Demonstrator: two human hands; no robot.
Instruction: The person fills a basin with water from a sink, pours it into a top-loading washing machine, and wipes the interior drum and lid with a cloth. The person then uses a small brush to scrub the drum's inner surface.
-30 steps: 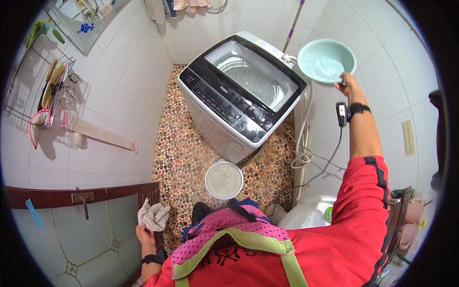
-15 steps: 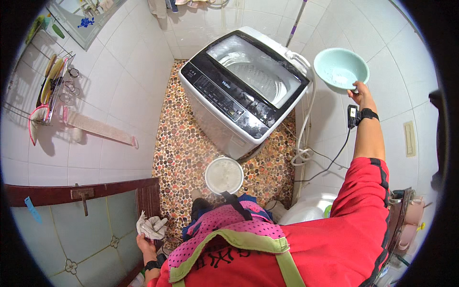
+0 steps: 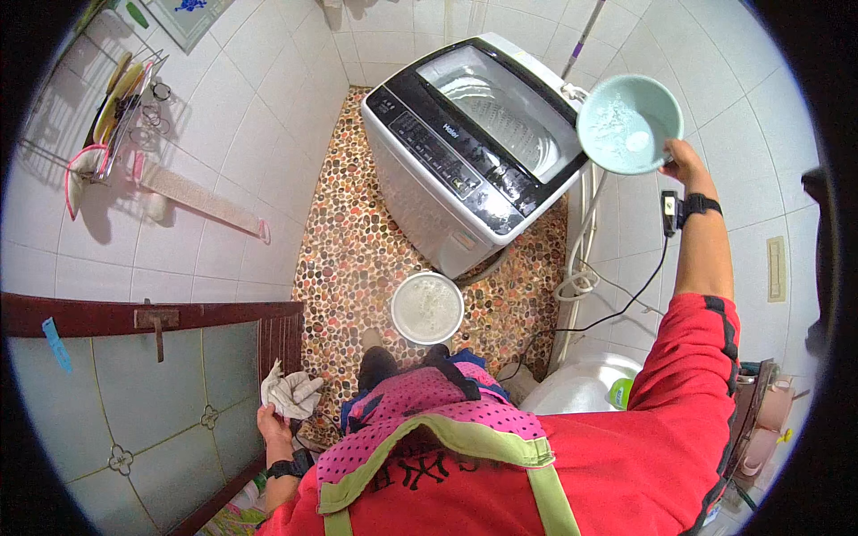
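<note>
Basin (image 3: 597,143), pale green, wet inside: aloft beside the washing machine's (image 3: 447,183) right edge; grip of right hand (image 3: 685,163) closed on its rim

Cloth (image 3: 290,393), off-white, bunched: grip of left hand (image 3: 274,422) closed on it, beside door (image 3: 161,420)

Bucket (image 3: 427,340), white, cloudy liquid: floor (image 3: 340,259), near machine's front corner

Progress, judged: both items taken up, neither set down

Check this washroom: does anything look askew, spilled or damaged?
The washing machine, left of the basin in the right hand, looks askew: it stands at an angle to the left tiled wall, not square. No clear spill or damage shows.
</note>
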